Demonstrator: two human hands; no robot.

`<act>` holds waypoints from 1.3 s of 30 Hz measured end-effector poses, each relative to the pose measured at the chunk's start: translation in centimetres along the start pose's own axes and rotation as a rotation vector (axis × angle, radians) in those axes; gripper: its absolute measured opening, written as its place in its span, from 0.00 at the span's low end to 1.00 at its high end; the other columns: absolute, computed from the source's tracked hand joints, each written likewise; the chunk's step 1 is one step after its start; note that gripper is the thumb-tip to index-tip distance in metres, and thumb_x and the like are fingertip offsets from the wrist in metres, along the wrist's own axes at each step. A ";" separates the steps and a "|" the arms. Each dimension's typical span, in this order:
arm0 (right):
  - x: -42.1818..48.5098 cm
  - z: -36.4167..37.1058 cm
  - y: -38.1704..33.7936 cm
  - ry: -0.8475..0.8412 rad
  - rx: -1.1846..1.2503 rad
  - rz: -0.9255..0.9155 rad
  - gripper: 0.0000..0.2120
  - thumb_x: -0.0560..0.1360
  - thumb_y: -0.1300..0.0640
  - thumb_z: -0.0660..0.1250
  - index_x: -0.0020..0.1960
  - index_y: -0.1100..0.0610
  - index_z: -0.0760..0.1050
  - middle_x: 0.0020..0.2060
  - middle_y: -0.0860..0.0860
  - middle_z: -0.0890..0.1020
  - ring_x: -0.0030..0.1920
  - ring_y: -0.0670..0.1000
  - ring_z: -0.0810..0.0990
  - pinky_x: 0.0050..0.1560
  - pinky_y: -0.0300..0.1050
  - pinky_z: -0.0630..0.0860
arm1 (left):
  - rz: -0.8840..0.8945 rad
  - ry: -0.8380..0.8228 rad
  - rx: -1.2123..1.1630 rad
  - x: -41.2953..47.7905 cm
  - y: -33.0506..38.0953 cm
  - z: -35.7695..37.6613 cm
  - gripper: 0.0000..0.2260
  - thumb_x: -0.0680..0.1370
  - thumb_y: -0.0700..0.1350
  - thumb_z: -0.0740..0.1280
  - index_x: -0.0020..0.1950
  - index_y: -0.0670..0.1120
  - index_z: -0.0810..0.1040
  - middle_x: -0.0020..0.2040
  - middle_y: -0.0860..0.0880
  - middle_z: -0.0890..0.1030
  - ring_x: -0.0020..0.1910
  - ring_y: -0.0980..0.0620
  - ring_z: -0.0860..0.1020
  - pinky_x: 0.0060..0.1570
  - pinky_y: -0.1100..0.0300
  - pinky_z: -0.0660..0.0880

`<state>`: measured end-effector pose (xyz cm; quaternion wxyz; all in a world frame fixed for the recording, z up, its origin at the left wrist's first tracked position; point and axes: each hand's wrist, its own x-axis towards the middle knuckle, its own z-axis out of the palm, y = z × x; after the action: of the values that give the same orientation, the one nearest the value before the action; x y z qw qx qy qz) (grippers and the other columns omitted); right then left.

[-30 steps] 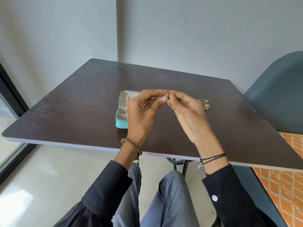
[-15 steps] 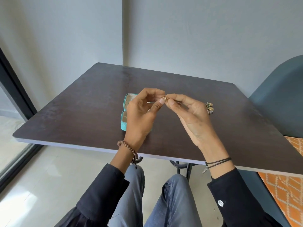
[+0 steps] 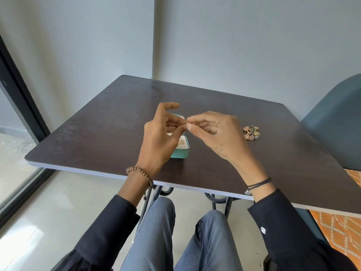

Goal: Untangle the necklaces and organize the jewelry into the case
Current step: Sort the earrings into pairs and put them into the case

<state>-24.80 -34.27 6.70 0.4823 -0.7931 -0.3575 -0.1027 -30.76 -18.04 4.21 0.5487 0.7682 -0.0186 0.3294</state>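
Left hand [image 3: 159, 139] and right hand [image 3: 216, 133] pinch a tiny gold piece [image 3: 187, 122] above the case [image 3: 180, 153]; pile [image 3: 251, 132] at 3 o'clock. Best eased gently, over the bench [image 3: 97, 133].

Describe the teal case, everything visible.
The teal case is small, with rounded corners and a pale cream lining, and lies open on the dark table. Small gold pieces sit in its near compartment. The left hand hides most of it; whether anything touches it cannot be told.
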 end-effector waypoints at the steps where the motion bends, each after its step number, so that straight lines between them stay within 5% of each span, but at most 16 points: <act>1: 0.1 0.3 0.0 -0.013 -0.010 0.005 0.08 0.76 0.59 0.76 0.54 0.58 0.86 0.45 0.50 0.87 0.44 0.45 0.86 0.49 0.39 0.83 | -0.009 -0.007 0.004 0.0 -0.2 -0.2 0.21 0.75 0.40 0.75 0.65 0.48 0.73 0.44 0.55 0.84 0.45 0.59 0.83 0.51 0.64 0.79; 6: 0.4 1.1 0.6 -0.083 -0.051 0.073 0.09 0.74 0.59 0.77 0.54 0.58 0.86 0.45 0.49 0.87 0.44 0.44 0.87 0.48 0.40 0.84 | -0.025 -0.064 0.136 -0.2 -1.4 -1.5 0.17 0.75 0.43 0.76 0.62 0.49 0.77 0.47 0.57 0.85 0.48 0.65 0.81 0.52 0.68 0.77; 10: 0.2 1.5 1.2 -0.111 -0.070 0.107 0.08 0.75 0.60 0.77 0.53 0.57 0.86 0.45 0.47 0.87 0.44 0.42 0.86 0.49 0.37 0.83 | -0.120 -0.103 0.300 -0.8 -2.6 -2.7 0.12 0.77 0.44 0.72 0.60 0.52 0.78 0.58 0.54 0.83 0.55 0.55 0.80 0.52 0.57 0.80; 15: -0.1 1.8 1.4 -0.224 -0.195 0.111 0.06 0.75 0.57 0.76 0.51 0.52 0.87 0.46 0.43 0.87 0.40 0.38 0.83 0.41 0.26 0.74 | -0.190 -0.165 0.311 -2.4 -3.7 -3.4 0.10 0.79 0.41 0.68 0.58 0.51 0.80 0.59 0.54 0.81 0.57 0.54 0.79 0.53 0.60 0.79; 28: -1.2 2.2 2.9 -0.313 -0.292 0.072 0.07 0.75 0.56 0.76 0.52 0.49 0.88 0.43 0.41 0.83 0.41 0.36 0.76 0.39 0.31 0.70 | -0.205 -0.165 0.267 -3.9 -4.1 -3.3 0.11 0.79 0.42 0.69 0.61 0.51 0.79 0.61 0.51 0.78 0.53 0.57 0.76 0.47 0.73 0.76; 33: -1.1 2.6 3.4 -0.342 -0.392 0.013 0.09 0.77 0.53 0.74 0.57 0.49 0.86 0.50 0.42 0.81 0.43 0.30 0.73 0.43 0.37 0.67 | -0.210 -0.166 0.264 -4.0 -4.1 -3.3 0.11 0.79 0.41 0.68 0.60 0.51 0.79 0.60 0.53 0.77 0.54 0.57 0.75 0.46 0.75 0.75; 39: -1.8 2.5 3.6 -0.307 -0.339 -0.006 0.05 0.76 0.57 0.73 0.51 0.51 0.85 0.49 0.43 0.79 0.47 0.44 0.79 0.38 0.39 0.76 | -0.212 -0.166 0.270 -3.9 -4.2 -3.3 0.11 0.79 0.41 0.69 0.60 0.51 0.79 0.59 0.54 0.76 0.55 0.56 0.75 0.51 0.64 0.80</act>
<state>-24.10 -33.98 1.98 0.2818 -0.8681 -0.4065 -0.0409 -33.79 -14.81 -0.78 0.4690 0.8570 0.0614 0.2046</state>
